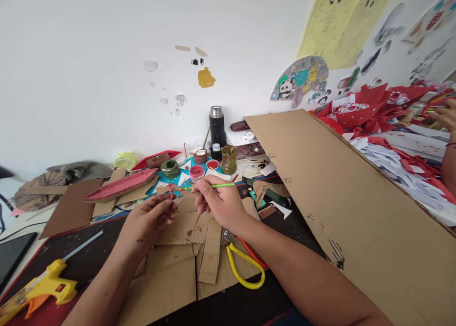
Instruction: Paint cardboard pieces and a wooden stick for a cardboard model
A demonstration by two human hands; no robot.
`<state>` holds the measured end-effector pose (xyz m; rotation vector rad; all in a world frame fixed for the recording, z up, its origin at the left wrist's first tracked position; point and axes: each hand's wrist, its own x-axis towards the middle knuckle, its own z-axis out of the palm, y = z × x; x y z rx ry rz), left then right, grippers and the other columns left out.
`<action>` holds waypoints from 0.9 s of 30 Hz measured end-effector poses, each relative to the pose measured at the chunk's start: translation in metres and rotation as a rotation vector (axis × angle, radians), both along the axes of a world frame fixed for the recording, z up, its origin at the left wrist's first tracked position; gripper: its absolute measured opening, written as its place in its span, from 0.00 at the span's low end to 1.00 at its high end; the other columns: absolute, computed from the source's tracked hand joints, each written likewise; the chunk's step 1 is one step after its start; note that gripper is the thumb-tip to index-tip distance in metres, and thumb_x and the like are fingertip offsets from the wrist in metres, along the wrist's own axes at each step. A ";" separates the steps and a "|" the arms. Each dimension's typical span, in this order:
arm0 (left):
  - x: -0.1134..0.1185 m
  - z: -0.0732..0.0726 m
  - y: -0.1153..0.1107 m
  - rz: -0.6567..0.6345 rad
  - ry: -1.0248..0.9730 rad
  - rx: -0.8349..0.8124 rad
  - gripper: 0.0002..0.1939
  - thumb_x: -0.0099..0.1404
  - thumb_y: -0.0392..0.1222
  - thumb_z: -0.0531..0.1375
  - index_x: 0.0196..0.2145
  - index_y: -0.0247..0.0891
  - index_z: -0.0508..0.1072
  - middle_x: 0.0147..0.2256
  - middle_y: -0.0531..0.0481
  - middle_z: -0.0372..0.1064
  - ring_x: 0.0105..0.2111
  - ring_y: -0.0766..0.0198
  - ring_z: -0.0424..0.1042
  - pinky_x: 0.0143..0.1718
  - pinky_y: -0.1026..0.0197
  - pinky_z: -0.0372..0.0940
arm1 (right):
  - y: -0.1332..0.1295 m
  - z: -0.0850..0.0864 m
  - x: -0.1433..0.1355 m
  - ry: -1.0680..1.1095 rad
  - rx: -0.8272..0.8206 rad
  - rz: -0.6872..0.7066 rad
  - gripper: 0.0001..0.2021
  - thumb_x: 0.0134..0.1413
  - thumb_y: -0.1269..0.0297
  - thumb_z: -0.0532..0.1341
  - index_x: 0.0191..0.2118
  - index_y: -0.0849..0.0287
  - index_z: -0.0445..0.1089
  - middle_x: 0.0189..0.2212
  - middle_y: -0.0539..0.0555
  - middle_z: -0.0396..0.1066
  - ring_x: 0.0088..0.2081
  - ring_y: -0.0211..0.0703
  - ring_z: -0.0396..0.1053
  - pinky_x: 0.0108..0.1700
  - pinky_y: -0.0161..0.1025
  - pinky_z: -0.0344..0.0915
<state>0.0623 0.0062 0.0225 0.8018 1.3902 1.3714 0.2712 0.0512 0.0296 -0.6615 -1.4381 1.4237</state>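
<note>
My left hand (151,220) pinches a small red piece (171,191) upright between thumb and fingers. A thin brush with a green handle (223,185) is in my right hand (221,205), its tip pointing left at the red piece. Whether the tip touches it I cannot tell. Beneath both hands lie stained cardboard pieces (166,264). Just beyond them stand an open pot of pinkish red paint (196,172), a smaller red pot (213,164), a dark green pot (170,167) and a murky glass jar (228,159).
Yellow-handled scissors (245,267) lie right of the cardboard, a yellow glue gun (53,283) at lower left. A pink cardboard boat (123,185) sits left, a black flask (217,126) behind. A large cardboard sheet (342,188) slants across the right; beyond it shows another person's hand (445,114).
</note>
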 end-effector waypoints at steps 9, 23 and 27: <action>-0.003 -0.004 0.000 0.002 0.002 0.000 0.23 0.42 0.51 0.83 0.31 0.36 0.84 0.28 0.46 0.81 0.24 0.64 0.74 0.24 0.64 0.69 | 0.001 0.001 0.001 -0.005 0.007 -0.035 0.29 0.70 0.31 0.61 0.41 0.56 0.76 0.26 0.47 0.74 0.23 0.36 0.75 0.26 0.32 0.69; -0.003 -0.004 0.000 0.007 -0.021 -0.012 0.26 0.38 0.53 0.85 0.30 0.36 0.85 0.28 0.46 0.81 0.24 0.65 0.74 0.24 0.66 0.69 | 0.000 0.001 0.001 -0.006 0.022 -0.049 0.28 0.72 0.32 0.60 0.41 0.56 0.75 0.26 0.47 0.73 0.23 0.35 0.75 0.26 0.31 0.67; -0.002 -0.002 -0.001 0.000 -0.023 -0.010 0.28 0.38 0.54 0.86 0.32 0.36 0.86 0.28 0.46 0.81 0.24 0.66 0.74 0.24 0.67 0.69 | -0.002 0.000 0.001 -0.026 0.025 -0.005 0.28 0.72 0.32 0.61 0.41 0.56 0.75 0.26 0.47 0.73 0.22 0.35 0.74 0.26 0.32 0.67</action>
